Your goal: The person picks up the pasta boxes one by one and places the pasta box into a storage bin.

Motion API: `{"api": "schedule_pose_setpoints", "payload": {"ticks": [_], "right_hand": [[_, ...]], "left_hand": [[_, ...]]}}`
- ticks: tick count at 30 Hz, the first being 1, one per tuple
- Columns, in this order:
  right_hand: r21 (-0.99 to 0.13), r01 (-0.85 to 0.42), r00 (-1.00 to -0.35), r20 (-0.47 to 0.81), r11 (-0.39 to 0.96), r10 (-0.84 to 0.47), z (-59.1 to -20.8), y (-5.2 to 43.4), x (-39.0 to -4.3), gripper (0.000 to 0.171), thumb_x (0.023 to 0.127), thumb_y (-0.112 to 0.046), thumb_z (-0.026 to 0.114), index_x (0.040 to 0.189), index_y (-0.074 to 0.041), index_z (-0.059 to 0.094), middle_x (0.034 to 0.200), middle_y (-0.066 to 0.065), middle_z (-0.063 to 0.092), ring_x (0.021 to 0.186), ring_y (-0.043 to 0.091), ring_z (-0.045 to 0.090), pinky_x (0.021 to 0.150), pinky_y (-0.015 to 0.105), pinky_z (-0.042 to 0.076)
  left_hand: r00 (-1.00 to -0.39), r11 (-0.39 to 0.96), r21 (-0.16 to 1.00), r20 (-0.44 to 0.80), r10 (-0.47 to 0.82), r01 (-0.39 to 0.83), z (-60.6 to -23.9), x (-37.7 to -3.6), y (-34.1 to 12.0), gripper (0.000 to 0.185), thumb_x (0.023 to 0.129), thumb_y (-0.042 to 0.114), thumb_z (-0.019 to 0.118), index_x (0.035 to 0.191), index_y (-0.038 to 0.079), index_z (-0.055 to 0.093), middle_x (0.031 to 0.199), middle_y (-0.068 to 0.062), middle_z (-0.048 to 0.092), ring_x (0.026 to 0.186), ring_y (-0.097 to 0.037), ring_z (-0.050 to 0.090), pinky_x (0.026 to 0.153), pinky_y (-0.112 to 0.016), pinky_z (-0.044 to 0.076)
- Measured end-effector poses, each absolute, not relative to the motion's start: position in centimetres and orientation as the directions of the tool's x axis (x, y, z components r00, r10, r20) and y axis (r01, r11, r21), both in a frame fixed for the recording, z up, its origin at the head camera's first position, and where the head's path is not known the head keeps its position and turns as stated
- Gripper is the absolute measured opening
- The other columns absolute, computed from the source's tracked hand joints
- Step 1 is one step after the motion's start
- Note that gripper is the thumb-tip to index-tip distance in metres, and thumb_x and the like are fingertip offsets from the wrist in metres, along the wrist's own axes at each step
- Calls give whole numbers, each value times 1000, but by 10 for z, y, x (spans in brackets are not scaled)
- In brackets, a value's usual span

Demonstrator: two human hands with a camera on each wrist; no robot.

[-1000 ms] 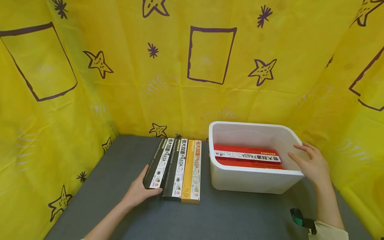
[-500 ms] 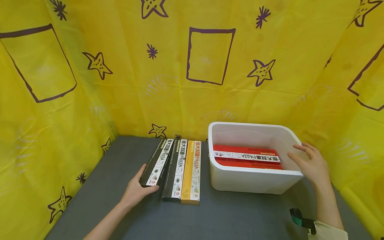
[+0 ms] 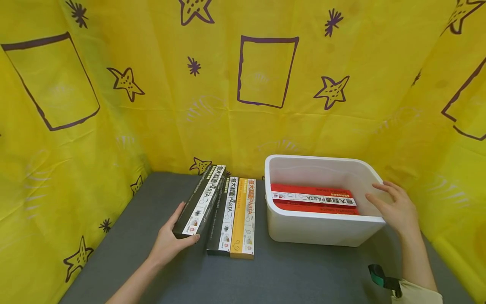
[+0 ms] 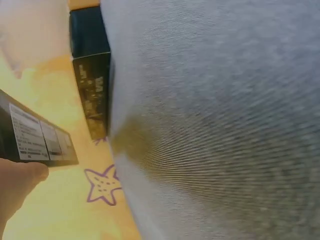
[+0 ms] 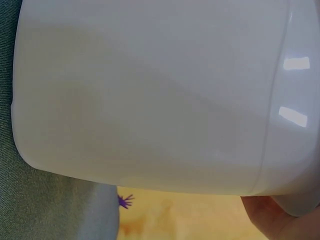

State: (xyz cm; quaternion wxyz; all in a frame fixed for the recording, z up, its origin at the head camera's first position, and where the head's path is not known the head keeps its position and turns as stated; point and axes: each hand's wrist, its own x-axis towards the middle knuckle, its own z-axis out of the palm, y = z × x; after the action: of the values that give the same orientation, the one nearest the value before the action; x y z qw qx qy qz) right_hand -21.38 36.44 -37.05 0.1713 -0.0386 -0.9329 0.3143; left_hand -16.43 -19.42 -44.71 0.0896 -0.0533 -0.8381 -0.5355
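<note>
Black pasta box [image 3: 200, 200] is up off the mat at its near end, and the left hand [image 3: 169, 240] has it: thumb along the left edge, fingers curled under the near end, so the box sits just ahead of the palm and runs away from it toward the yellow backdrop [image 3: 243, 84]. It tilts, near end raised, far end close to the cloth by the purple star. From the left wrist camera the same box [image 4: 35, 135] shows as a dark end panel with a white label, a fingertip [image 4: 22, 172] tucked right under it, grey mat [image 4: 215, 125] below.

Just beside it on the right lies a second black box [image 3: 223, 217], flat on the mat, and touching that one, the orange pasta box [image 3: 244, 217], also flat. The lifted box overlaps the second black box's left edge from this angle; whether they touch I can't tell.

Over on the right, the right hand [image 3: 395, 209] rests on the white tub [image 3: 322, 230] at its near right corner, fingers relaxed and spread over the rim, not clenched. The right wrist view is nearly all tub wall [image 5: 150, 100], with a bit of the hand [image 5: 280, 220] at the rim. Inside the tub a red pasta box [image 3: 313, 197] lies flat along the near wall, label up. A green and black strap [image 3: 381, 278] sits at the right wrist.
</note>
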Motion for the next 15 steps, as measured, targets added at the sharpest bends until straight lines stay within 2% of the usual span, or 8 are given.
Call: {"api": "schedule_pose_setpoints", "payload": {"ticks": [3,8,15], "right_hand": [[-603,-37,-938,296,797,180,-370,364,-214,55,89,-41,54,127,-2,52,143,21,30,128,47,23,95,64,17],[-603,-33,-940,290,797,181,-370,364,-214,55,89,-41,54,127,-2,52,143,22,30,127,47,23,95,64,18],[-602,-31,-938,293,798,185,-370,364,-213,55,89,-41,54,128,-3,53,143,21,31,127,47,24,94,64,19]], "left_hand": [[-973,394,893,231,15,218,-443,-164,-192,97,68,17,81,144,36,23,147,-3,30,114,-13,44,84,-14,37],[-964,307,914,262,48,264,-437,-162,-188,95,69,10,79,144,32,26,148,-3,29,114,-5,44,84,-13,38],[-943,176,926,323,85,333,-425,-160,-181,92,68,-2,74,145,23,29,148,-7,29,114,-6,45,84,-14,40]]}}
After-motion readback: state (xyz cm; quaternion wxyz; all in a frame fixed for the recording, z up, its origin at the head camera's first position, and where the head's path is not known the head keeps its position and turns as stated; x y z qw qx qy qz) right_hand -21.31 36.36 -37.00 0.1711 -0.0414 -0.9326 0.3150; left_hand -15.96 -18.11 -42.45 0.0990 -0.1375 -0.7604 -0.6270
